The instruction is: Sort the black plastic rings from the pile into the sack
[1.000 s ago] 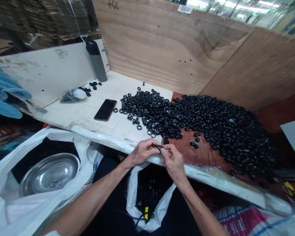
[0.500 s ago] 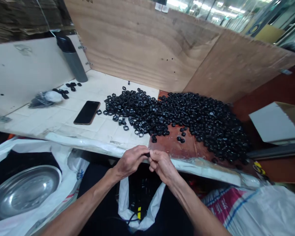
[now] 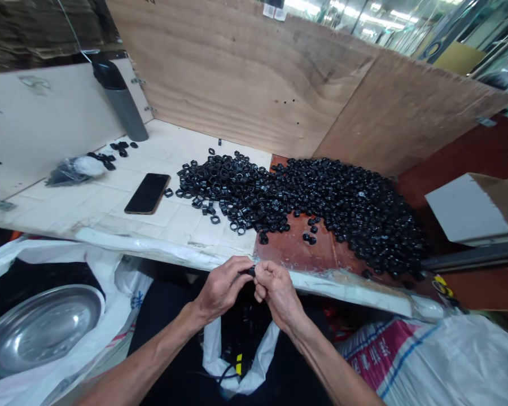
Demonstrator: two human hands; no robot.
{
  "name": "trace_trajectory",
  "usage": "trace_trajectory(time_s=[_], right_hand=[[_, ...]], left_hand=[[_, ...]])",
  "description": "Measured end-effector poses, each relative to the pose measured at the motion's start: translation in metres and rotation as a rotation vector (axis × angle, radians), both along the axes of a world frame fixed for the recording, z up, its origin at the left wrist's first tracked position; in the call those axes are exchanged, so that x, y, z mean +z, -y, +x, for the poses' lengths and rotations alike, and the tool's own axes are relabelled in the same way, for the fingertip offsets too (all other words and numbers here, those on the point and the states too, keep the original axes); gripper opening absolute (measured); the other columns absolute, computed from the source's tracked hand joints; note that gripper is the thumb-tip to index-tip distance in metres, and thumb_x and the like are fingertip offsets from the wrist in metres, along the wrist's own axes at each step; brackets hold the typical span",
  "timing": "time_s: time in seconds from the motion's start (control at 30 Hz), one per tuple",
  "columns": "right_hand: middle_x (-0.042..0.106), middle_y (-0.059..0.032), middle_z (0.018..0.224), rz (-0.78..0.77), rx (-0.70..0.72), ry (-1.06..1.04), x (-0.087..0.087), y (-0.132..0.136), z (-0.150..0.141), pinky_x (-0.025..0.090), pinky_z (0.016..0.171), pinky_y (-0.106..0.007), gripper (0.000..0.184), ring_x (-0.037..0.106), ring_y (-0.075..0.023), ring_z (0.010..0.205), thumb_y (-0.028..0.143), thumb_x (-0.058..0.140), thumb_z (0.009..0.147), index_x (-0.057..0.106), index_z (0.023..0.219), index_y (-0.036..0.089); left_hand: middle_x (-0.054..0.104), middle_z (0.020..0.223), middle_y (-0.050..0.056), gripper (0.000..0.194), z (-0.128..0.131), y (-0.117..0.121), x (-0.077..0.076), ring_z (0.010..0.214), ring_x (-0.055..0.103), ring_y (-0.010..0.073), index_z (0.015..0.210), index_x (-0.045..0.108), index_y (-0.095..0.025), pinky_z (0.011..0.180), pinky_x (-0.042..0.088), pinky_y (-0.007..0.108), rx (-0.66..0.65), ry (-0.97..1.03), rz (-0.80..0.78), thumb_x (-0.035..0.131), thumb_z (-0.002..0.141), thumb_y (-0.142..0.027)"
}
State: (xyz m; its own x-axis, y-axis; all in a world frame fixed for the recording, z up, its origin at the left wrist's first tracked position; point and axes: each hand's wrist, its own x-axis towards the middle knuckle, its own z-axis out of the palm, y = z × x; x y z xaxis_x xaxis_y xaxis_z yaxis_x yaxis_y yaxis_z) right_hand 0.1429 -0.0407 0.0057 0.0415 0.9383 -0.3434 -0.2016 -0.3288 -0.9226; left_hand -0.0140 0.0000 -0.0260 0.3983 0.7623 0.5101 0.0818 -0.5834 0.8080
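My left hand [image 3: 225, 285] and my right hand [image 3: 276, 286] meet at the front edge of the bench, above an open white bag [image 3: 211, 344] in my lap. Between their fingertips is a small black plastic part [image 3: 250, 271], pinched from both sides and mostly covered by the fingers. Behind the hands, a heap of black ring-shaped nuts [image 3: 224, 180] lies on the pale board. To its right, a larger pile of small black parts [image 3: 355, 203] spreads over the red-brown surface. A few loose black pieces [image 3: 309, 238] sit nearer my right hand.
On the left of the bench are a phone [image 3: 147, 193], a grey bottle [image 3: 127, 107] and a plastic bag of parts [image 3: 76, 169]. A metal basin [image 3: 46, 327] stands lower left. An open carton [image 3: 469, 208] and a woven sack [image 3: 432, 361] are at right. Wooden panels [image 3: 245, 73] wall the back.
Both hands stay together at the bench edge, the fingers shifting slightly around the small black part. The view has moved a little; the piles look the same.
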Motion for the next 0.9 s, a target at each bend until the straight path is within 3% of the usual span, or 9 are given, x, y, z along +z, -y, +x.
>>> trace_trajectory(time_s=[0.1, 0.17, 0.23, 0.27, 0.33, 0.43, 0.57, 0.7, 0.9], right_hand=[[0.049, 0.0043, 0.057, -0.062, 0.074, 0.033, 0.0, -0.001, 0.005, 0.035, 0.045, -0.024, 0.034, 0.037, -0.0083, 0.041, 0.047, 0.06, 0.088, 0.052, 0.07, 0.019], [0.049, 0.003, 0.052, 0.007, 0.094, 0.303, -0.003, -0.004, 0.02, 0.038, 0.048, -0.026, 0.04, 0.043, -0.0116, 0.042, 0.051, 0.053, 0.091, 0.055, 0.068, 0.019], [0.056, -0.0009, 0.061, 0.121, -0.049, 0.644, -0.009, -0.011, 0.045, 0.044, 0.057, -0.029, 0.037, 0.054, -0.017, 0.054, 0.051, 0.054, 0.09, 0.061, 0.075, 0.018], [0.062, -0.0045, 0.073, 0.172, -0.189, 0.797, -0.012, -0.016, 0.061, 0.047, 0.065, -0.032, 0.031, 0.059, -0.0207, 0.066, 0.049, 0.058, 0.087, 0.063, 0.086, 0.018], [0.062, -0.014, 0.1, 0.226, -0.469, 1.085, -0.018, -0.027, 0.093, 0.049, 0.078, -0.04, 0.041, 0.061, -0.0285, 0.087, 0.042, 0.062, 0.079, 0.062, 0.109, 0.014], [0.055, -0.023, 0.115, 0.185, -0.5, 1.296, -0.025, -0.047, 0.126, 0.046, 0.087, -0.049, 0.057, 0.056, -0.0371, 0.104, 0.033, 0.062, 0.073, 0.057, 0.124, 0.008], [0.061, -0.018, 0.103, 0.353, -0.27, 1.273, -0.029, -0.066, 0.123, 0.048, 0.086, -0.045, 0.036, 0.06, -0.0318, 0.095, 0.027, 0.054, 0.079, 0.066, 0.109, 0.011], [0.064, -0.0132, 0.096, 0.573, -0.091, 1.196, -0.031, -0.071, 0.095, 0.05, 0.085, -0.039, 0.026, 0.061, -0.0266, 0.092, 0.023, 0.049, 0.085, 0.068, 0.101, 0.015], [0.065, -0.006, 0.085, 0.508, -0.104, 1.091, -0.031, -0.059, 0.08, 0.05, 0.072, -0.034, 0.02, 0.059, -0.0192, 0.068, 0.03, 0.055, 0.087, 0.068, 0.095, 0.017]], left_hand=[[0.068, 0.107, 0.009, 0.021, -0.008, -0.002, 0.012, 0.102, 0.065, 0.0179, 0.111, 0.063, -0.017, 0.092, 0.052, 0.031, -0.101, -0.103, 0.006, 0.054, 0.092, -0.014], [0.069, 0.093, 0.004, 0.013, -0.01, -0.006, 0.025, 0.085, 0.067, 0.0153, 0.101, 0.065, -0.018, 0.079, 0.053, 0.026, -0.236, -0.275, -0.134, 0.058, 0.092, -0.022], [0.065, 0.078, 0.0, 0.016, -0.005, -0.011, 0.034, 0.068, 0.062, 0.0131, 0.09, 0.065, -0.019, 0.066, 0.05, 0.024, -0.256, -0.437, -0.201, 0.065, 0.087, -0.034], [0.063, 0.076, -0.001, 0.02, 0.001, -0.014, 0.036, 0.066, 0.06, 0.0131, 0.087, 0.064, -0.019, 0.064, 0.049, 0.024, -0.192, -0.48, -0.187, 0.066, 0.086, -0.038], [0.061, 0.082, 0.002, 0.022, 0.019, -0.023, 0.035, 0.072, 0.061, 0.0156, 0.089, 0.061, -0.018, 0.071, 0.05, 0.027, 0.044, -0.49, -0.104, 0.064, 0.088, -0.04], [0.06, 0.1, 0.008, 0.025, 0.052, -0.039, 0.025, 0.088, 0.062, 0.0215, 0.104, 0.057, -0.017, 0.077, 0.051, 0.032, 0.266, -0.554, -0.011, 0.063, 0.087, -0.035], [0.06, 0.099, 0.01, 0.016, 0.074, -0.059, 0.008, 0.082, 0.062, 0.0221, 0.103, 0.059, -0.016, 0.071, 0.052, 0.032, 0.338, -0.712, 0.037, 0.055, 0.088, -0.019], [0.065, 0.094, 0.006, 0.023, 0.056, -0.065, -0.002, 0.089, 0.063, 0.0199, 0.099, 0.063, -0.018, 0.085, 0.051, 0.031, 0.293, -0.597, 0.044, 0.048, 0.085, -0.007], [0.066, 0.081, 0.0, 0.02, 0.031, -0.068, 0.0, 0.073, 0.062, 0.0153, 0.094, 0.065, -0.019, 0.073, 0.05, 0.027, 0.343, -0.45, -0.103, 0.055, 0.081, -0.009]])
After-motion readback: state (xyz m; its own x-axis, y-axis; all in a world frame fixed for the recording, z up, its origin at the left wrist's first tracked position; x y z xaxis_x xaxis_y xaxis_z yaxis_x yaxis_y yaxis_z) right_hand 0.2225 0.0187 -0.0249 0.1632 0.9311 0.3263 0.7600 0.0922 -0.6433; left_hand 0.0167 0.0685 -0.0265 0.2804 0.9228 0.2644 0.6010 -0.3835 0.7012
